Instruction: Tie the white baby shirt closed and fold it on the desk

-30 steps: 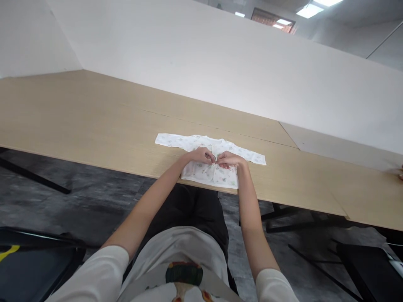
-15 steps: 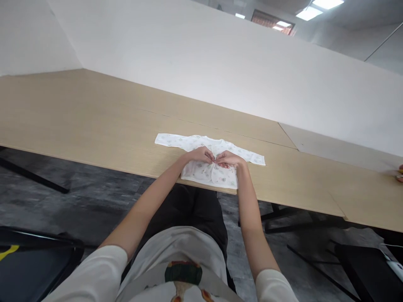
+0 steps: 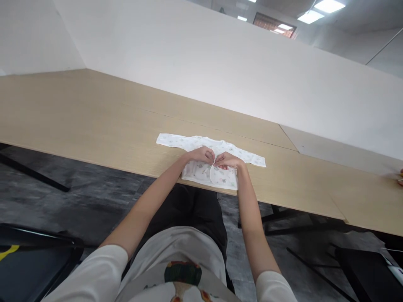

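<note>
A small white long-sleeved baby cardigan (image 3: 224, 181) with a sparse print lies flat at the table's front edge, its sleeves spread out to both sides and its neckline facing away from me. My left hand (image 3: 204, 154) pinches the cloth at the middle of the front opening. Close against it, my right hand (image 3: 227, 160) pinches the opposite front edge, fingers curled. The fingertips of both hands nearly meet over the front seam. Whatever fastening may be between them is too small to make out. Below the hands, the lower front panels overlap with a rounded edge.
The long wooden table (image 3: 103, 113) runs across the view, backed by a white partition (image 3: 201, 63). A black chair (image 3: 34, 264) stands at lower left, another dark chair (image 3: 362, 268) at lower right. A small object (image 3: 401, 179) sits at the table's far right.
Both hands stay at the cardigan's middle, with only slight finger movement. The cloth between them looks a little less bunched. The camera view has shifted slightly.
</note>
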Motion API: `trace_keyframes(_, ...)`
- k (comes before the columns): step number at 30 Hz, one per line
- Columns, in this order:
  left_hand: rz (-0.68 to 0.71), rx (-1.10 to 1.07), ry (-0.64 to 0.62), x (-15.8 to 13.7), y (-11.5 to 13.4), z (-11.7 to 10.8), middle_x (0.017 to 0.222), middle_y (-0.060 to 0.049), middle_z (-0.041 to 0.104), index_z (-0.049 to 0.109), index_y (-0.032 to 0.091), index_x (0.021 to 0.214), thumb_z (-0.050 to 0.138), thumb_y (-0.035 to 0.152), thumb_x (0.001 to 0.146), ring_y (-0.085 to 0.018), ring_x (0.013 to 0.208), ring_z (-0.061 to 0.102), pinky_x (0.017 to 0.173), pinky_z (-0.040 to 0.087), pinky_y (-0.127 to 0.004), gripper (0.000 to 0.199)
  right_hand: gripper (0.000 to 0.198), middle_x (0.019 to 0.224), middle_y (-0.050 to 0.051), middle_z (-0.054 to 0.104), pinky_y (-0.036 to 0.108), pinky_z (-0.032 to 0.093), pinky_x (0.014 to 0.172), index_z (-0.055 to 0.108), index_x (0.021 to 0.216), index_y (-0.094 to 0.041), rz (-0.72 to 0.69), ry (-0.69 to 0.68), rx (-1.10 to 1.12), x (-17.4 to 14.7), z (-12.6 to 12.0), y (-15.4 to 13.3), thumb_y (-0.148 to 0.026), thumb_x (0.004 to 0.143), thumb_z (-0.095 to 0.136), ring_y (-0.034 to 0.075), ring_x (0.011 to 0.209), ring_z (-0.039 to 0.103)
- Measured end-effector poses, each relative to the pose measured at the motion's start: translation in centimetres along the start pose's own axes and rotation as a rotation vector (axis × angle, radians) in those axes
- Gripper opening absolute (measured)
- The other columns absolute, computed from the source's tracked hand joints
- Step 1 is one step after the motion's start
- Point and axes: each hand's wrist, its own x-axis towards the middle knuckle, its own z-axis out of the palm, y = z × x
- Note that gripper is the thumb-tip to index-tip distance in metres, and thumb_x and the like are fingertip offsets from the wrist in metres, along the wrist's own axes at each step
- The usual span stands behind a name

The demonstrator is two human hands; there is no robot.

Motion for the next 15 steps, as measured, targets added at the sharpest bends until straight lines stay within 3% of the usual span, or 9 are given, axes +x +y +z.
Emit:
trace_keyframes(8, 0.059, 0.016, -0.036, -0.2, 0.8, 0.1, 0.077, -0.003, 0.071, 0.070, 0.017, 0.082, 0.078, 0.029, 0.059, -0.014, 0.072, 0.064, 0.067, 0.047, -0.024, 0.028, 0.025, 0.043, -0.004, 0.049, 0.018, 0.030, 0.036, 0.066, 0.070, -0.011, 0.003, -0.004, -0.024, 0.1, -0.2, 0.3, -0.033, 0.063, 0.075, 0.006, 0.037, 0.040)
trace_keyframes(15, 0.097, 0.227, -0.006, -0.3, 1.4, 0.0, 0.066, -0.001, 0.066, 0.076, 0.015, 0.081, 0.075, 0.031, 0.064, -0.008, 0.059, 0.046, 0.058, 0.034, -0.021, 0.023, 0.022, 0.045, -0.006, 0.049, 0.018, 0.031, 0.037, 0.066, 0.073, -0.011, -0.002, -0.038, -0.021, -0.2, -0.3, 0.0, -0.030, 0.064, 0.074, 0.005, 0.038, 0.039)
